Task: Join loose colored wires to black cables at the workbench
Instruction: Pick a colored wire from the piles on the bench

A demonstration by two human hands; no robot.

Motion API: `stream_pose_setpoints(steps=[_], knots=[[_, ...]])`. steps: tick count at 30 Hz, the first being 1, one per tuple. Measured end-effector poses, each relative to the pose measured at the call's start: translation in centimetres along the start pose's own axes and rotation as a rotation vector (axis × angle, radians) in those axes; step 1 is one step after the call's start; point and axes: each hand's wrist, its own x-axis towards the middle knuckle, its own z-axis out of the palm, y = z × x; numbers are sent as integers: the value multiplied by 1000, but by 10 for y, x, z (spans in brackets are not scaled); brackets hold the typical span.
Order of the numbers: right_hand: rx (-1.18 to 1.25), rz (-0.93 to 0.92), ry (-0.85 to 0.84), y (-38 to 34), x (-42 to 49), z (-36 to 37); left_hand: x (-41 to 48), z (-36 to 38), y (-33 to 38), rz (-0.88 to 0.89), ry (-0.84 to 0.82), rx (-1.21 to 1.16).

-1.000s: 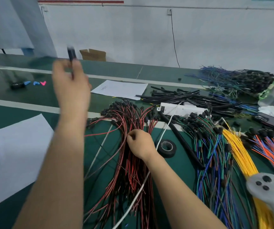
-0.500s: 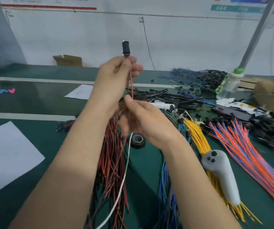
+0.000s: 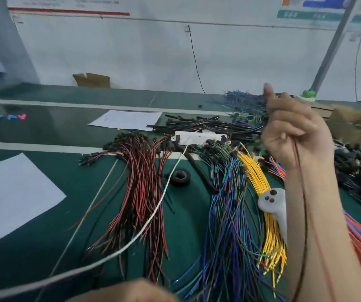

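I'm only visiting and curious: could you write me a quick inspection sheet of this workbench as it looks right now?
Surface: green bench mat with pale stripes.
Job's things: red-and-black bundle, blue-green bundle, yellow wires, black cables behind.
Clutter: tape roll, paper sheet, white controller.
Hands: right hand raised, grips a thin red-and-black wire; left hand only a blur at the bottom edge.
Cables: white cord crosses the mat.
Surroundings: white wall, cardboard box, grey pole.
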Motion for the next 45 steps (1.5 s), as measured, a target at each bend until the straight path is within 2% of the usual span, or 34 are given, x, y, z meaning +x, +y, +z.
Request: stream_pose_setpoints(steps=[1, 2, 3, 5, 6, 7, 8, 9, 11, 14, 16, 17, 19, 21, 22, 24, 25, 27, 32, 36, 39, 41, 45], knots=[[-96, -18, 37, 5, 2, -2, 3, 7, 0, 83, -31, -173], [-231, -12, 104, 11, 2, -3, 9, 8, 9, 189, 7, -290], [-355, -37, 168, 21, 4, -7, 19, 4, 19, 285, 187, -366], [-618, -42, 332, 45, 10, -17, 41, -13, 46, 452, 749, -345], [-740, -32, 403, 59, 13, -25, 51, -21, 59, 456, 997, -260], [-879, -15, 461, 73, 18, -34, 65, -29, 65, 389, 1117, -164], [-1068, -2, 485, 89, 21, -40, 81, -33, 69, 288, 1079, -82], [-1278, 4, 454, 103, 23, -48, 98, -32, 69, 145, 965, -3], [-1646, 75, 278, 128, 27, -65, 129, -27, 58, -99, 734, 81], [-1871, 259, 45, 133, 20, -85, 152, -33, 37, -179, 796, -64], [-1915, 203, 25, 117, 17, -97, 151, -42, 28, -192, 829, -185], [-1897, 126, 135, 107, 17, -102, 150, -47, 23, -202, 829, -236], [-1927, -48, 544, 84, 27, -118, 151, -54, 19, -205, 873, -247], [-2057, -66, 854, 68, 38, -131, 153, -58, 21, -186, 903, -186], [-2126, 0, 922, 64, 44, -137, 156, -61, 23, -174, 896, -156], [-2210, 146, 943, 65, 53, -148, 160, -63, 27, -158, 871, -131], [-2230, 176, 931, 68, 56, -154, 162, -62, 27, -158, 859, -129], [-2226, 109, 917, 71, 60, -162, 164, -60, 28, -175, 832, -118], [-1926, -291, 936, 64, 63, -168, 164, -60, 25, -210, 766, 21], [-1450, -336, 694, 55, 68, -146, 168, -58, 23, -184, 713, 139], [-1083, -335, 458, 50, 75, -120, 174, -49, 23, -143, 652, 131], [-978, -288, 359, 50, 80, -105, 178, -42, 24, -135, 608, 50], [-1009, -186, 339, 54, 82, -97, 184, -32, 35, -95, 564, -394]])
